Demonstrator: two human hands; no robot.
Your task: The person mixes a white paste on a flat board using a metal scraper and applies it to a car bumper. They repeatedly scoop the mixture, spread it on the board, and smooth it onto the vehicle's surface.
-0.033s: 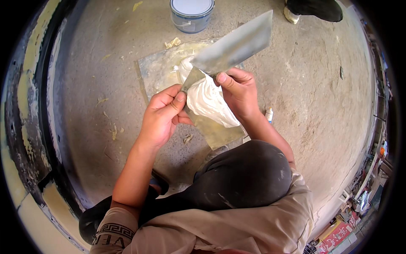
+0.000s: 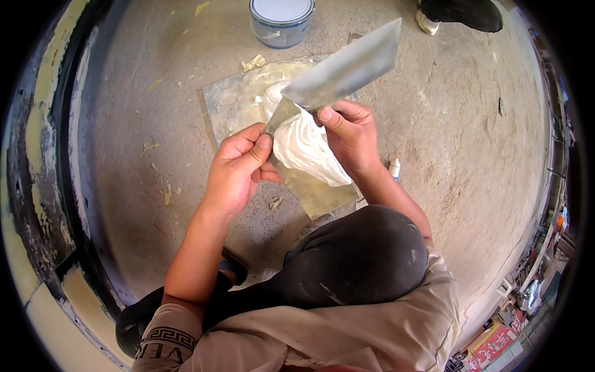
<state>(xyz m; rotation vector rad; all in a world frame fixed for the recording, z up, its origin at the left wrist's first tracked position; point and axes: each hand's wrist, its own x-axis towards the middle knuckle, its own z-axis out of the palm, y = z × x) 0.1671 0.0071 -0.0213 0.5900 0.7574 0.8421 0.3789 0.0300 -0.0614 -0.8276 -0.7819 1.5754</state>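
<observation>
My left hand (image 2: 238,162) pinches a thin, stained metal putty scraper (image 2: 323,199) between thumb and fingers. A thick mass of white putty (image 2: 310,149) lies spread across that scraper. My right hand (image 2: 352,133) grips a second flat metal scraper (image 2: 347,65) by its near end, its wide grey blade slanting up to the right. The two scrapers meet or overlap between my hands; exact contact is hard to tell. Behind them, a smeared board (image 2: 226,102) on the floor bears another heap of white putty (image 2: 271,99), partly covered by the scrapers.
A lidded grey-blue bucket (image 2: 282,31) stands beyond the board. A small white bottle (image 2: 395,166) is beside my right forearm. Dried scraps (image 2: 254,62) dot the concrete floor. A dark-clothed leg and shoe (image 2: 427,23) show at top right; clutter (image 2: 496,347) lines the lower right.
The scraper in my right hand has tilted very slightly to the right at its far end. My hands and the putty look the same.
</observation>
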